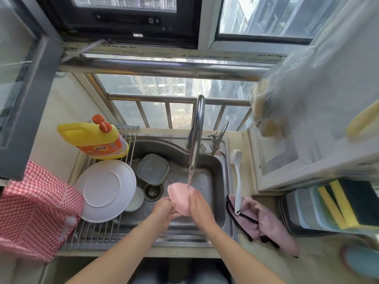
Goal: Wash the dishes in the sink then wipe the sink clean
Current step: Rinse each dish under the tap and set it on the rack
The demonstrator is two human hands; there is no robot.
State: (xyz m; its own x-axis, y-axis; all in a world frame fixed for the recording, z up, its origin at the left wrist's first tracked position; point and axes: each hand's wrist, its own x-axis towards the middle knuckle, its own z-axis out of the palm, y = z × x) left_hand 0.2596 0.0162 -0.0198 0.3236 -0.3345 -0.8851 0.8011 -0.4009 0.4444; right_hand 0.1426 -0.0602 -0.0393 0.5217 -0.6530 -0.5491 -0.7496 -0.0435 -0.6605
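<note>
A small pink dish (179,196) is held over the steel sink (217,177) under water running from the tap (198,128). My left hand (165,209) grips its left edge with curled fingers. My right hand (200,206) lies over its right side, fingers wrapped on it. A clear plastic lid (152,169) lies at the back of the basin, near the drain (152,190). A small bowl (136,198) sits in the basin, partly under a white plate (104,189) on the roll-up rack (98,234).
A yellow detergent bottle (96,138) lies on the rack's far end. A white dish brush (238,181) and a pink cloth (264,222) rest on the right counter. Stacked sponges (344,203) sit further right. A red checked cloth (34,208) hangs at the left.
</note>
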